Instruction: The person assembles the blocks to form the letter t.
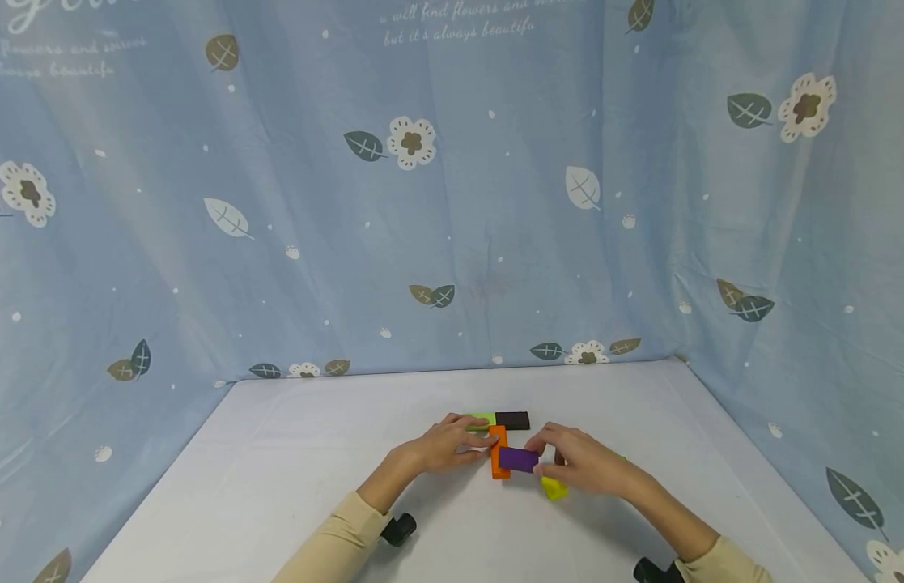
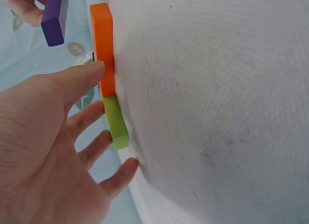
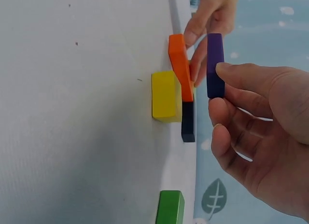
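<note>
Between thumb and fingertips my right hand [image 1: 584, 461] pinches one end of a purple block [image 1: 519, 460], held up off the table. In the head view its far end overlaps an orange block [image 1: 499, 468] that lies lengthwise toward me. My left hand [image 1: 446, 445] reaches in from the left, its fairly straight fingers at the orange block's side. In the left wrist view the thumb lies against that block, and other fingers spread beside a lime green block [image 2: 115, 121]. A black block [image 1: 513, 421] lies end to end with the lime one, behind the orange block.
A yellow block [image 1: 553, 489] stands below my right hand, near the orange one. Farther right is a green block [image 3: 169, 208], mostly hidden by the hand in the head view. The white-covered table [image 1: 277, 461] meets a blue patterned curtain [image 1: 313, 243] at the back and sides.
</note>
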`<state>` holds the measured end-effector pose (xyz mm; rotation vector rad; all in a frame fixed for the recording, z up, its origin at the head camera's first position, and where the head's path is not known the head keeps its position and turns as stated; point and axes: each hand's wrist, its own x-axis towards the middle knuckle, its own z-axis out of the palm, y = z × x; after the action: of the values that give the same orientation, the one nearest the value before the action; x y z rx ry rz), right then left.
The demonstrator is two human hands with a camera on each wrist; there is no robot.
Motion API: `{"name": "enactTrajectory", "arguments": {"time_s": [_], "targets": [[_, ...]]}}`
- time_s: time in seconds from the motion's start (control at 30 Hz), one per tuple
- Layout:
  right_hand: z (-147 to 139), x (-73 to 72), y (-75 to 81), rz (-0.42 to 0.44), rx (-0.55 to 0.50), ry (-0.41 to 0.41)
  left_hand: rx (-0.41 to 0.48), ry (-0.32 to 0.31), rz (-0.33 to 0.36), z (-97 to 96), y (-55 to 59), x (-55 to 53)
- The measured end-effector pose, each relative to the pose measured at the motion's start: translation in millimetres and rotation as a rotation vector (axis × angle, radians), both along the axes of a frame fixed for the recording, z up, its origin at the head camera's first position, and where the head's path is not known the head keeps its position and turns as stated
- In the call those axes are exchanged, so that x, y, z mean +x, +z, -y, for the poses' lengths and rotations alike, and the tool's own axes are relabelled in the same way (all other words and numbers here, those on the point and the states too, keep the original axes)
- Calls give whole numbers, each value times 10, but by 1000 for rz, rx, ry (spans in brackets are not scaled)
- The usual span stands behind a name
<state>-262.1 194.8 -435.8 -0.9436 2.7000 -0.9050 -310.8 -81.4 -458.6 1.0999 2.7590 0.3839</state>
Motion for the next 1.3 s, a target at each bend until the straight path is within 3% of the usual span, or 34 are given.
{"name": "enactTrajectory", "arguments": {"time_s": [0.2,0.47,0.73,1.3], "targets": [[-33,-41,12,-4,-10,-33,-7,-10,-5,-3,14,5],[-57,-87,10,-82,-18,-73,-7,-13,-5,2,35,15],[-6,-114,25,-150,-3,-170,-12,4,3,1,30,16],[125,-241,37,-130,-10,-310,-10,-1,3,-4,-2,-3]]}}
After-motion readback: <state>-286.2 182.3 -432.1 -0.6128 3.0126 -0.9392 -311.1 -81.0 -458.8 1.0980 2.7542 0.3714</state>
